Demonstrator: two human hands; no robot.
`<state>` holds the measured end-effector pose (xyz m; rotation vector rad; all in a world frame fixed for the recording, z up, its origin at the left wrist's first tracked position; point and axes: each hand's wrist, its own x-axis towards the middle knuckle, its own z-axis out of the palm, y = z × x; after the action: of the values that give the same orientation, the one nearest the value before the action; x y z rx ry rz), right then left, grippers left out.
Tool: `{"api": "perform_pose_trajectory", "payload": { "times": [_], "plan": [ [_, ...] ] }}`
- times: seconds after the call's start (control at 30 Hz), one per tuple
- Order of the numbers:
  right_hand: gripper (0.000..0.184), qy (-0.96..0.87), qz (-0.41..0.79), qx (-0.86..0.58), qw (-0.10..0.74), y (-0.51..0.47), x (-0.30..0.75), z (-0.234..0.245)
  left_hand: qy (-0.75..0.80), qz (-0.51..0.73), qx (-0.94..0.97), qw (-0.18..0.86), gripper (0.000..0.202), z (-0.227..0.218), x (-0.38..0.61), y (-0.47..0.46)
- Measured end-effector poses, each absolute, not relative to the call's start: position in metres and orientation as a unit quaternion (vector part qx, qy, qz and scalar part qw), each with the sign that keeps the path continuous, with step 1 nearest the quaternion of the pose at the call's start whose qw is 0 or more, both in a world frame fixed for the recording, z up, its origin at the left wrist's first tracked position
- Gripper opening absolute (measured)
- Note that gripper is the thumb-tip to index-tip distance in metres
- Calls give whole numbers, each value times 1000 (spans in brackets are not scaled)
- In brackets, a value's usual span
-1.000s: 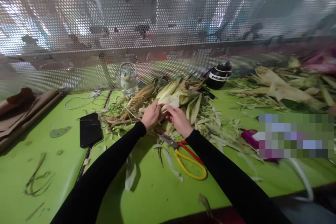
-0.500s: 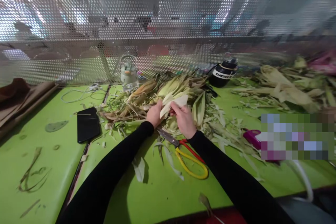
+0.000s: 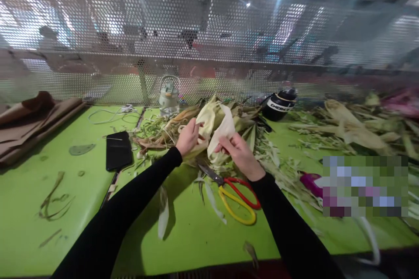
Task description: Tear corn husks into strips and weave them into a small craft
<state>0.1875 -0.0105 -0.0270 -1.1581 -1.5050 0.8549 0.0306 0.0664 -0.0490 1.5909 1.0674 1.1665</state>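
Between thumb and fingers, my right hand (image 3: 236, 150) pinches a pale, wide corn husk (image 3: 225, 126) that stands up from the grip. My left hand (image 3: 190, 137) is closed on a yellowish corn husk (image 3: 207, 120) just to the left, with its fingertips partly hidden. The two husks are apart at their tops. Behind and around both hands spreads a heap of green and brown corn husks (image 3: 252, 115). Scissors (image 3: 235, 200) with one red and one yellow handle lie below my hands, their blades pointing up and left toward the heap.
A black phone (image 3: 118, 151), a white cable (image 3: 113, 115) and brown paper (image 3: 42, 122) are on the left. A clear bottle (image 3: 169, 98) and a black bottle (image 3: 279, 104) stand by the perforated metal screen (image 3: 209, 30). More husks (image 3: 356, 128) and a purple object (image 3: 310, 183) lie right.
My hands have moved apart, and the husks between them have separated, one with each hand. The right hand's husk now stands more upright. The view has tilted upward slightly.
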Motion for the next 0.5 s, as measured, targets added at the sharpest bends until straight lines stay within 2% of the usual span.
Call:
{"api": "perform_pose_trajectory", "payload": {
  "times": [0.07,0.2,0.27,0.4,0.43,0.5],
  "plan": [
    [36,-631,355,-483,493,-6,186,-30,411,477,631,453,16,-28,16,57],
    [40,-653,348,-495,455,-8,179,-24,332,451,529,638,24,-5,-2,34],
    [34,-665,307,-516,444,-11,172,-22,315,448,466,695,25,-7,-5,25],
    [17,-689,142,-579,412,-18,153,-31,338,458,396,720,23,-23,-5,15],
    [14,-704,84,-595,380,-20,148,-35,346,460,383,722,22,-27,-5,14],
    [22,-733,-36,-615,289,-23,139,-45,349,461,372,726,22,-35,-6,12]
  ]
}}
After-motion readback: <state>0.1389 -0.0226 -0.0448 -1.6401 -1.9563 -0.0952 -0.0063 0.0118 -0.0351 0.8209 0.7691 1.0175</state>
